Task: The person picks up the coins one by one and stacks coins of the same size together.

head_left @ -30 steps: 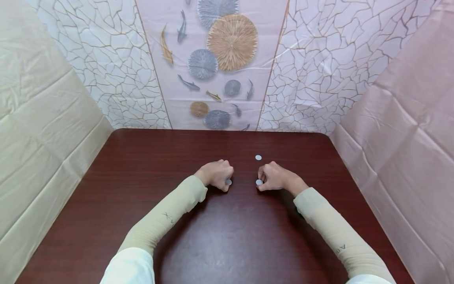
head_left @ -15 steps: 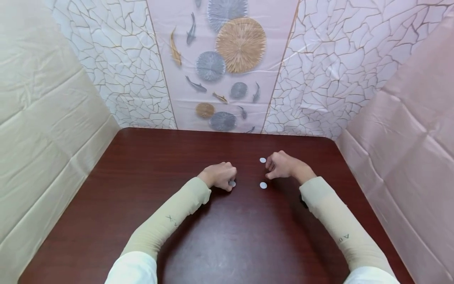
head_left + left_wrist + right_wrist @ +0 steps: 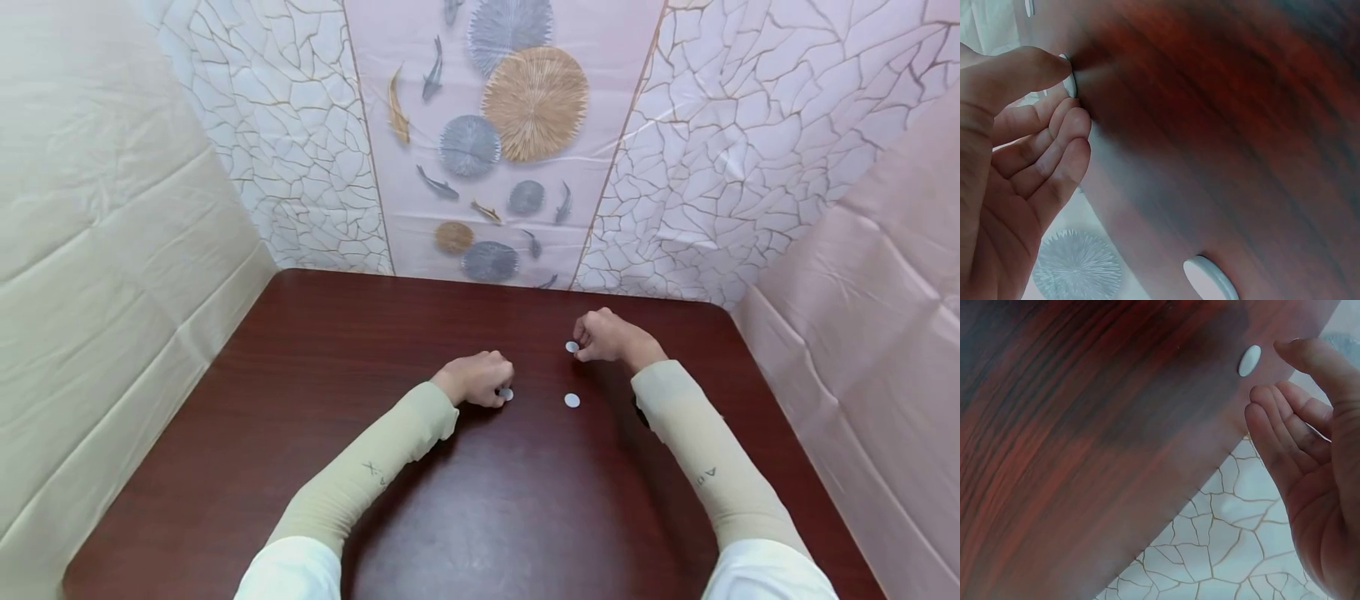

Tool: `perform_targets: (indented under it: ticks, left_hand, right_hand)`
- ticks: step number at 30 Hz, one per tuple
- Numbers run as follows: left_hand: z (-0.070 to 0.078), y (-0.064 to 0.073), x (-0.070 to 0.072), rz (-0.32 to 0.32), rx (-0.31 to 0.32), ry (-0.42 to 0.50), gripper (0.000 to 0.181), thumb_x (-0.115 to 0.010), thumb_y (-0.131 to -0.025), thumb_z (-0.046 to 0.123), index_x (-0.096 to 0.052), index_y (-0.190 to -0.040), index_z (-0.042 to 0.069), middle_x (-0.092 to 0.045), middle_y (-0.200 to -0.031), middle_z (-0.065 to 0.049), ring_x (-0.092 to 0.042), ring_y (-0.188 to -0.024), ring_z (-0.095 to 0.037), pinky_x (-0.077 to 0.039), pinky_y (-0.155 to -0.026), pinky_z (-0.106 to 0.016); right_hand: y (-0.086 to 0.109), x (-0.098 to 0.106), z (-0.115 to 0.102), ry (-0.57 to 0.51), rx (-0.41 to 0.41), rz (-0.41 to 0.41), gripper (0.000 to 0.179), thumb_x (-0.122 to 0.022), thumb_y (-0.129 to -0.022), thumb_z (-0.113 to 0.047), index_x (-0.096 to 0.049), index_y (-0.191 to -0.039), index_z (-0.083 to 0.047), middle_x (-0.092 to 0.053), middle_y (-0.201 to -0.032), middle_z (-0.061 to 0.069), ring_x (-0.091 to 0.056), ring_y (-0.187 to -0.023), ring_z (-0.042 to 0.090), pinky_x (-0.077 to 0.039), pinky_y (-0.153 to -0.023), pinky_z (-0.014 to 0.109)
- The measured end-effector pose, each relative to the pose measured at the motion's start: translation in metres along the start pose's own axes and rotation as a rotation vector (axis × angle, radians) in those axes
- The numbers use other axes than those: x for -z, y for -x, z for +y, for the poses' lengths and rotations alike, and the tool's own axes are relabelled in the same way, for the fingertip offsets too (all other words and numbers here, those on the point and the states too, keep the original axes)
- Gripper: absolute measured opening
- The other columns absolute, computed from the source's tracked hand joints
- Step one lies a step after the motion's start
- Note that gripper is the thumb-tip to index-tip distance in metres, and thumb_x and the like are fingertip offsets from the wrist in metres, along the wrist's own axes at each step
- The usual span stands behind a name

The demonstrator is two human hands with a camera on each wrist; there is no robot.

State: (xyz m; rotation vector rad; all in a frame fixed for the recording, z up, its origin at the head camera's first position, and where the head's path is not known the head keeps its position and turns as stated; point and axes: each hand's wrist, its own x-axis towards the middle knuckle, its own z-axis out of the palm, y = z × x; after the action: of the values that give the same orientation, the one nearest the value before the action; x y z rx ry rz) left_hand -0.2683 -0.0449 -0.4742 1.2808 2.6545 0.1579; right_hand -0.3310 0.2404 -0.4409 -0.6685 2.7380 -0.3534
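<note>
In the head view, my left hand (image 3: 477, 379) is low over the table, thumb and fingertips at a small white round disc (image 3: 507, 394). The left wrist view shows the thumb and index finger pinching this disc (image 3: 1070, 84) by its edges. A second white disc (image 3: 572, 400) lies flat on the table to its right, apart from both hands. Farther back, my right hand (image 3: 609, 335) hovers beside a third disc (image 3: 572, 347). In the right wrist view, a gap separates that disc (image 3: 1249, 360) from the thumb and the loosely bent fingers.
The dark reddish-brown wooden table (image 3: 450, 517) reaches back to a patterned cloth wall (image 3: 480, 167). Pale cloth panels flank it at the left (image 3: 112, 250) and right (image 3: 862, 292).
My right hand has let go of the nearer right disc and moved back to the farther one. The left hand stays at its disc, its fingers slightly less curled. The head view has shifted.
</note>
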Motion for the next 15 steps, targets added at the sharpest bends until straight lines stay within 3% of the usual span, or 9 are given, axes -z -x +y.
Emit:
perform_targets:
  ticks: [3,10,15]
  left_hand:
    - [0.002,0.002,0.000,0.001,0.027,0.009,0.041,-0.074,-0.092,0.013,-0.044,-0.064,0.018,-0.035,-0.064,0.007,-0.030,-0.060,-0.009,-0.028,-0.058,-0.023]
    - [0.008,0.004,-0.002,0.002,0.064,0.013,0.032,-0.074,-0.092,0.015,-0.051,-0.070,0.018,-0.047,-0.070,0.008,-0.042,-0.063,-0.008,-0.038,-0.062,-0.022]
    - [0.007,0.007,0.000,0.008,0.092,-0.003,0.031,-0.074,-0.093,0.016,-0.052,-0.071,0.018,-0.050,-0.070,0.008,-0.045,-0.063,-0.008,-0.039,-0.062,-0.021]
  right_hand:
    - [-0.008,-0.002,0.002,0.038,0.007,-0.011,0.030,-0.081,-0.090,-0.016,-0.073,-0.112,0.002,-0.075,-0.105,0.014,-0.071,-0.099,0.024,-0.060,-0.088,0.040]
    - [-0.021,-0.006,0.007,0.093,-0.013,-0.073,0.033,-0.083,-0.090,-0.021,-0.073,-0.111,0.002,-0.076,-0.106,0.013,-0.072,-0.098,0.022,-0.060,-0.086,0.038]
    - [-0.032,-0.002,0.003,0.136,0.019,-0.089,0.024,-0.085,-0.088,-0.022,-0.075,-0.099,-0.004,-0.077,-0.097,0.006,-0.070,-0.086,0.016,-0.059,-0.077,0.032]
